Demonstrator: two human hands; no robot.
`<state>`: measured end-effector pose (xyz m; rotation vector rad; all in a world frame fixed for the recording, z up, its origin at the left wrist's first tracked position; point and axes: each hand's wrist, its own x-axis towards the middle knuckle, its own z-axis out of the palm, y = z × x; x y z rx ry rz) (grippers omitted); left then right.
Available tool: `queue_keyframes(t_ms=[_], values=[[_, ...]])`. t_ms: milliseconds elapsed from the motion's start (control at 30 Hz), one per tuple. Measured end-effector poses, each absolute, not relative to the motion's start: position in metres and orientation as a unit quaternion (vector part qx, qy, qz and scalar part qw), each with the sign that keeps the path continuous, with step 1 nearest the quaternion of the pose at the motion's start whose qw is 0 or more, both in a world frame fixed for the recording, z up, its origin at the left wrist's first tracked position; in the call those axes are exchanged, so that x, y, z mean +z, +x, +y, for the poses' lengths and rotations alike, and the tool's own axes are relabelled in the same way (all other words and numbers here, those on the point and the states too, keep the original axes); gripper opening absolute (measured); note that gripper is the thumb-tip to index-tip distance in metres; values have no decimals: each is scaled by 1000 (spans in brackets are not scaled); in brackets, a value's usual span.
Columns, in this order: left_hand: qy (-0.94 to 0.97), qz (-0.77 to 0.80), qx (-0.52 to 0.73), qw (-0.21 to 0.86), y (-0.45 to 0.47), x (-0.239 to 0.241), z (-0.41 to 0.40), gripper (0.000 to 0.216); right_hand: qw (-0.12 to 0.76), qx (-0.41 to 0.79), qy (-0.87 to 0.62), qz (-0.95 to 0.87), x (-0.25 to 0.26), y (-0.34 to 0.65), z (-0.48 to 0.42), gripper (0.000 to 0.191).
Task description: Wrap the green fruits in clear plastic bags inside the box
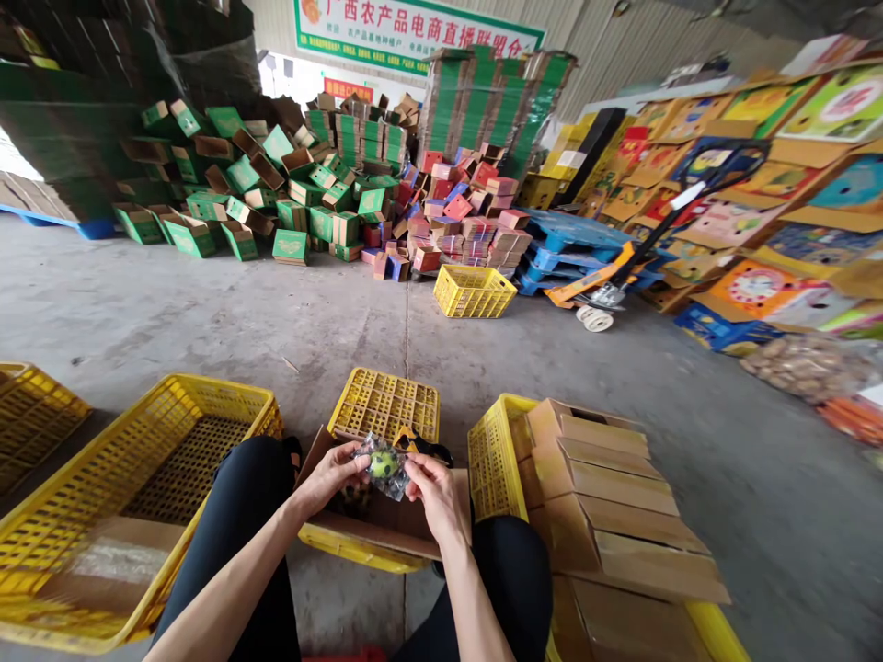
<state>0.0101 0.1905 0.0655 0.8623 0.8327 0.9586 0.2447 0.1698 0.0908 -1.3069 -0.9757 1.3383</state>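
Observation:
Both my hands hold a small green round fruit [384, 462] wrapped in a clear plastic bag, just above an open cardboard box [386, 529]. My left hand [336, 473] pinches the bag's left side with its fingers closed. On the right side, my right hand [433, 492] grips the bag with closed fingers. The box rests on a yellow plastic crate [384, 403] between my knees, which are in black trousers. Black-handled scissors [426, 447] lie on the crate just beyond my right hand.
A large yellow crate [148, 487] stands at my left, another [31, 414] further left. A yellow crate [493, 455] at my right holds stacked flat cardboard boxes [607, 496]. Beyond lie a yellow basket [474, 291], piles of green [276, 198] and red boxes [469, 221], blue pallets [572, 234] and a pallet jack [600, 303].

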Motion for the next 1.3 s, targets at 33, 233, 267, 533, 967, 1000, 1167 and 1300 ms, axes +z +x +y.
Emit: queue_keyframes(t_ms=[33,233,267,533,967,1000,1167,1300], values=[[387,380,437,718,10,65,190,48,497,557,-538,-392,91,244,170,57],[350,365,462,728,9,73,189,60,513,572,-501,-399,98,244,170,51],[344,357,465,734,9,74,190,63,512,567,-497,-411,98,245,170,48],[333,366,433,754,12,69,190,63,513,532,-474,-478,99,249,168,31],[392,363,465,706,9,59,192,53,530,575,-485,-392,95,243,167,48],[395,358,467,705,9,59,193,53,522,579,-486,-394,96,242,167,54],[399,345,458,716,11,63,191,60,475,592,-487,-431,102,240,166,45],[405,352,453,712,11,68,189,58,474,589,-503,-418,105,240,166,42]])
